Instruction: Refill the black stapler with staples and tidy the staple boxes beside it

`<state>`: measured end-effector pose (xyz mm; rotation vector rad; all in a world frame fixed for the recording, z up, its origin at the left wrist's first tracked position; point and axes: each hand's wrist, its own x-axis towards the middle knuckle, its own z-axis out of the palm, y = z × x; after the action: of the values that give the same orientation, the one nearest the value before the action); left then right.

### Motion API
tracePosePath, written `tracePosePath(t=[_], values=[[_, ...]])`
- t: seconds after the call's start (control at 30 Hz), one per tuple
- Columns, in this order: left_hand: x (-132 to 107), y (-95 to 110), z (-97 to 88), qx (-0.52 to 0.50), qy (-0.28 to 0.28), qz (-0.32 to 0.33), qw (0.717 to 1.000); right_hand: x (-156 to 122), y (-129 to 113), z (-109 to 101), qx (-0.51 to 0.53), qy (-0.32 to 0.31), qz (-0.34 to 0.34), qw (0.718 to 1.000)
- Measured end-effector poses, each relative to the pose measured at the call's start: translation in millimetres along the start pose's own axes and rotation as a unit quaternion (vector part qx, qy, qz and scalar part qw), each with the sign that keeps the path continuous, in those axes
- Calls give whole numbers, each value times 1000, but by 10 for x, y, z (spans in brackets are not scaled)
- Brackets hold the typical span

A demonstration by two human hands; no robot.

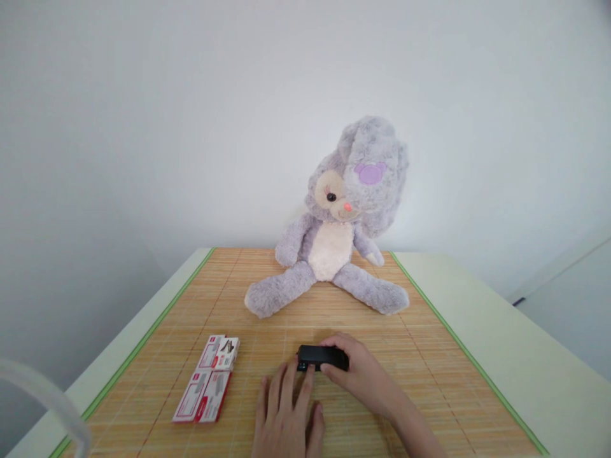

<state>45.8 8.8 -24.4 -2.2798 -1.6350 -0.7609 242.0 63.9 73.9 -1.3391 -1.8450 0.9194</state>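
Observation:
A small black stapler (321,357) lies on the bamboo mat (363,407), its left end pointing toward my left hand. My right hand (356,366) grips its right end between thumb and fingers. My left hand (289,407) is spread over the mat just in front of the stapler, fingers stretched out. Its fingertips reach the stapler's left front edge and hide part of it; whether they press on it I cannot tell.
To the left lie several red-and-white staple boxes (205,380), set side by side. A grey-lilac plush rabbit (329,251) sits at the back against the white wall. The white table (482,299) shows beyond the mat's green edges. A pale curved tube (50,394) crosses the lower left.

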Motion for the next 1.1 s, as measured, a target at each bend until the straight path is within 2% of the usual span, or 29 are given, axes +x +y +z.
tracePosePath(t=[0.13,0.23,0.73,0.93,1.1], values=[[-16,34,25,-21,1,-7,1000,149,-159,117,-39,-25,-51,998],[-8,26,20,-18,7,-8,1000,195,-203,183,-37,-30,-57,997],[-23,-16,63,-11,11,-5,1000,161,-22,437,-86,46,-52,994],[4,-3,-24,-15,-1,-6,1000,200,-105,327,-72,5,-75,995],[48,39,-104,-32,-9,-31,999,194,-290,32,-12,-6,-103,995]])
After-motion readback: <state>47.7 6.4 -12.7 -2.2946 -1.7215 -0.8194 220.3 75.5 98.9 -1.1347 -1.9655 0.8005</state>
